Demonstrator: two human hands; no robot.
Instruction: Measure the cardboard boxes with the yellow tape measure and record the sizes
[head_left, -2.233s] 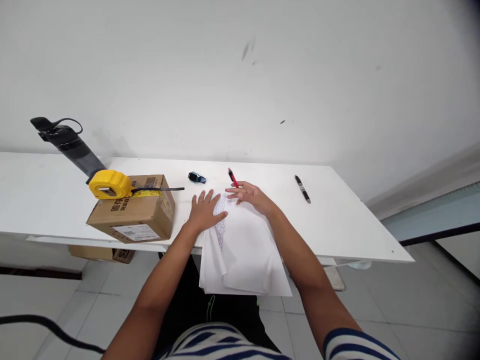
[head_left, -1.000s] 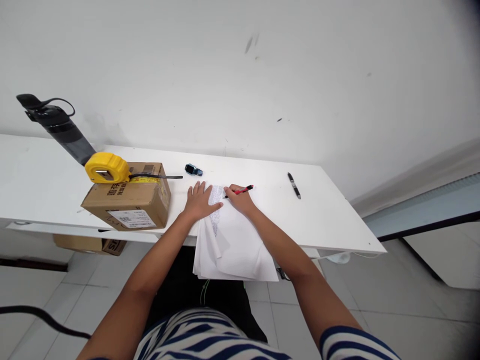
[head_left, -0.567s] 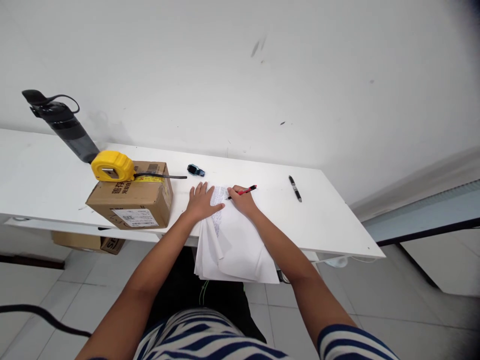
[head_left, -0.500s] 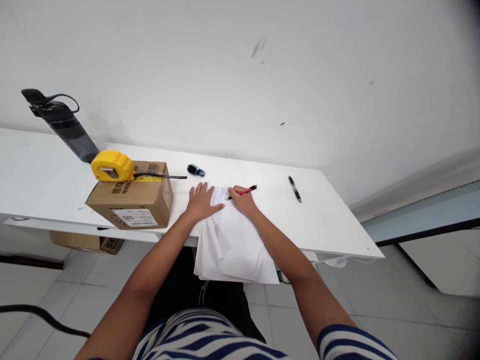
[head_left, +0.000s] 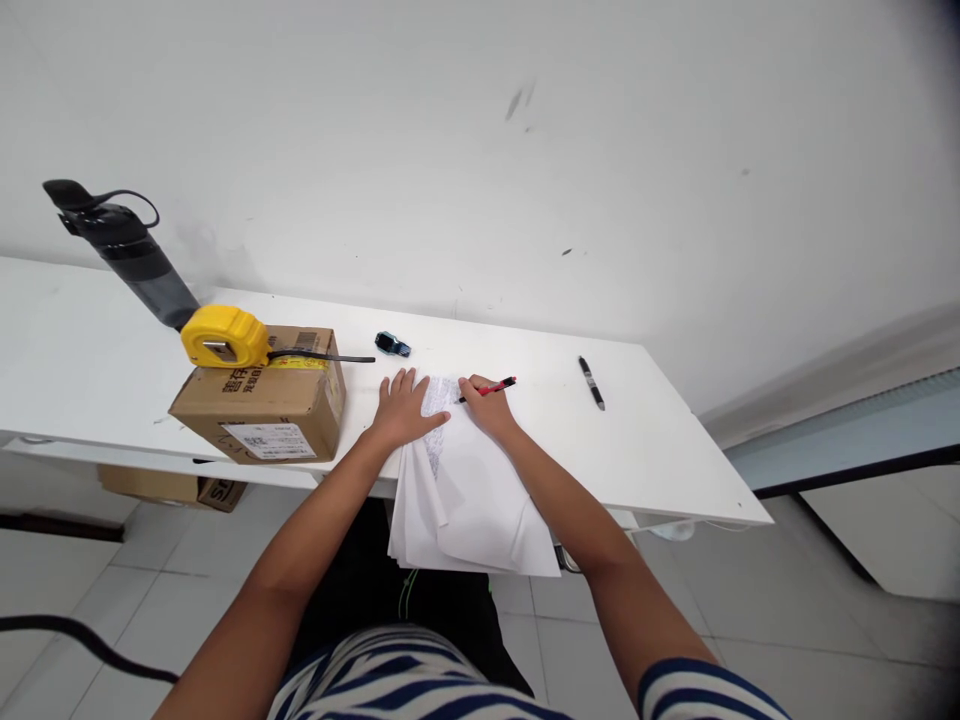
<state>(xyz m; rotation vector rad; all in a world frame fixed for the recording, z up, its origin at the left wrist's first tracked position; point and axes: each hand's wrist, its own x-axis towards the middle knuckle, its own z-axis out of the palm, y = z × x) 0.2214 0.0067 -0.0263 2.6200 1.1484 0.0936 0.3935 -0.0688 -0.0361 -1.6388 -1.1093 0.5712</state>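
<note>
The red-and-black pen (head_left: 507, 383), slim and straight, slants through the right hand (head_left: 484, 402), whose fingers are clamped around it, the tip end down at the sheets of paper (head_left: 480, 485). These lie beneath both hands: thin, white, smooth, with dense handwriting in a strip between the hands, a curled fold below it, and layered lower edges hanging past the tabletop (head_left: 637, 440). The left hand (head_left: 403, 410) is spread flat, fingers apart, pressing the paper's left side. Just beyond its fingertips sits a small, glossy dark-blue device (head_left: 392, 344). Left of that hand is a brown cardboard box (head_left: 259, 405) bearing a rounded yellow tape measure (head_left: 225, 337). Right of the right hand lies a black-and-grey pen (head_left: 591, 383).
</note>
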